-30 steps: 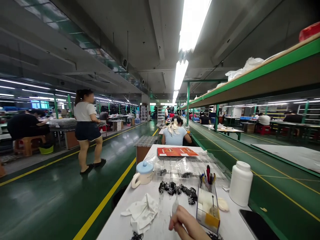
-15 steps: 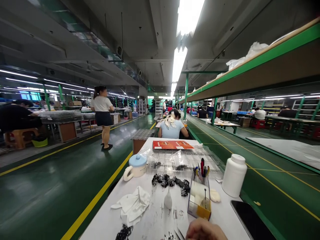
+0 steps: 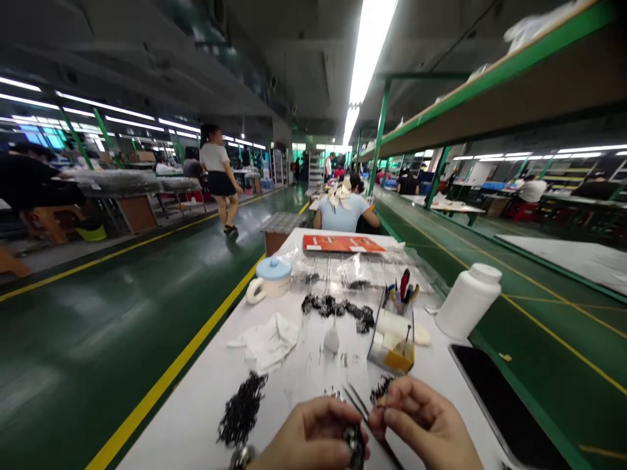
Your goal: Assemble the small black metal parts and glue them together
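Observation:
My left hand (image 3: pixel 308 434) is closed around a shiny black part (image 3: pixel 353 445) at the bottom of the head view, its fingers hiding some of it. In my right hand (image 3: pixel 428 421) sits a pair of dark tweezers (image 3: pixel 365 411), tips pointing away and slightly apart. The right thumb and fingertips are pinched together close to the left fingers; anything tiny between them is too small to make out. Small black pieces (image 3: pixel 381 390) lie just beyond the right hand. A heap of thin black parts (image 3: pixel 242 410) is left of my left hand.
Beyond are a white cloth (image 3: pixel 272 343), a blue-lidded mug (image 3: pixel 272 277), a row of black parts (image 3: pixel 337 305), a white squeeze bulb (image 3: pixel 332 341) and a tool holder (image 3: pixel 392 346). A white bottle (image 3: pixel 467 301) and a phone (image 3: pixel 504 398) line the right side. A co-worker (image 3: pixel 343 205) sits ahead.
The view has tilted down, bringing both hands into sight; earlier only the right showed at the bottom edge. The person in the left aisle has walked on, away from me.

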Demonstrator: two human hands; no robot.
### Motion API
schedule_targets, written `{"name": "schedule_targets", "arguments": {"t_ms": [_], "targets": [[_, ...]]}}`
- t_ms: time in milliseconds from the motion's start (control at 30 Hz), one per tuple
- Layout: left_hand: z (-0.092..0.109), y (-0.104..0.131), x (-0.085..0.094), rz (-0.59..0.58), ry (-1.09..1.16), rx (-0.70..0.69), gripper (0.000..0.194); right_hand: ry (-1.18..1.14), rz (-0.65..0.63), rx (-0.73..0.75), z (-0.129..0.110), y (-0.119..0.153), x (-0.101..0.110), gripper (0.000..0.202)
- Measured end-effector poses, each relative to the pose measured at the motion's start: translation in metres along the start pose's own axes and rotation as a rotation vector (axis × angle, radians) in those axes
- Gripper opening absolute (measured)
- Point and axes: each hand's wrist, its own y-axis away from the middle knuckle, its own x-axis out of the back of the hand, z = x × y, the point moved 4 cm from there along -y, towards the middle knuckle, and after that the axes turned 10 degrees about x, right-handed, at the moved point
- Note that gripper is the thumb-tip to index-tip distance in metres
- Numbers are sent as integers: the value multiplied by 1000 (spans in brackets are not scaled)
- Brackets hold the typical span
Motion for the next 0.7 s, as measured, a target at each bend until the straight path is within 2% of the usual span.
{"name": "schedule_targets", "arguments": {"t_ms": [67, 133, 200, 300, 433, 600, 700], "targets": [[0, 3, -6, 23, 53, 38, 36, 105, -27, 118, -6, 5, -2, 18], [2, 5, -12, -1, 78, 78, 35, 249, -48, 307, -16, 10, -6, 7], [3, 6, -14, -23, 90, 128, 36, 376, -85, 486, -25, 14, -12, 9], [2, 6, -13, -63, 91, 136, 31, 517, -125, 648, -32, 19, -19, 19], [-2, 5, -13, -124, 93, 140, 28, 608, -173, 758, -37, 23, -24, 25], [-1, 6, -13, -169, 122, 163, 28, 737, -198, 784, -41, 23, -28, 17], [2, 7, -13, -178, 115, 176, 28, 760, -184, 812, -44, 24, -29, 20]]}}
